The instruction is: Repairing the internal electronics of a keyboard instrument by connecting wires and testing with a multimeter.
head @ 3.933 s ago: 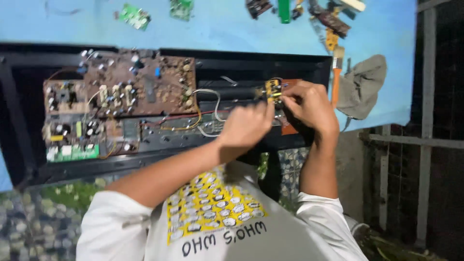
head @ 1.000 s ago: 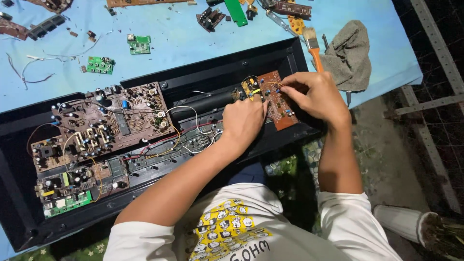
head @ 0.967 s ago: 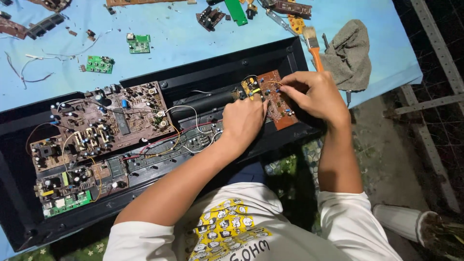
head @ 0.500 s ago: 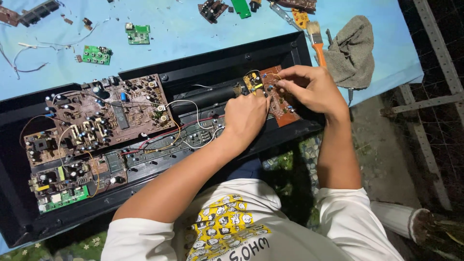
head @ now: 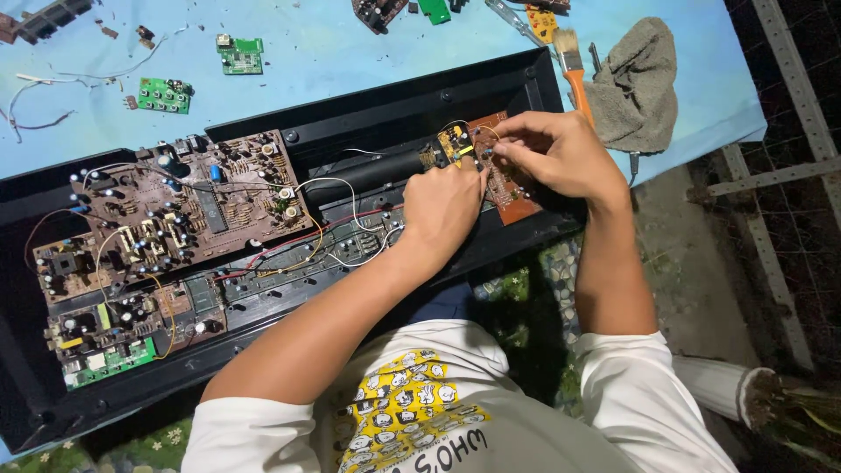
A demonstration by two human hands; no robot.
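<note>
The work centres on a small brown circuit board (head: 504,171) seated at the right end of a long black housing (head: 394,105), which lies open on a blue-covered table (head: 350,44). All positions below are given relative to this small board.

The board's long axis runs roughly from the far rim of the housing toward the person, tilted slightly to the right. A yellow component cluster (head: 455,144) sits just beside its far-left corner.

The right hand (head: 561,158) lies over the right half of the board, its fingers curled and pinched together on a small part at the board's upper edge; what exactly is pinched is too small to tell. The left hand (head: 447,206) rests at the board's left edge, knuckles up, fingers bent down against the board or the wiring beside it; whether it grips anything cannot be determined. The two hands are close together, almost touching, and both are on the board, the right covering more of it.

Left of the board, white wires (head: 350,210) lead to a large brown main board (head: 175,210). Beyond its far-right corner, outside the housing, lie an orange-handled brush (head: 574,74) and a grey cloth (head: 639,83).
</note>
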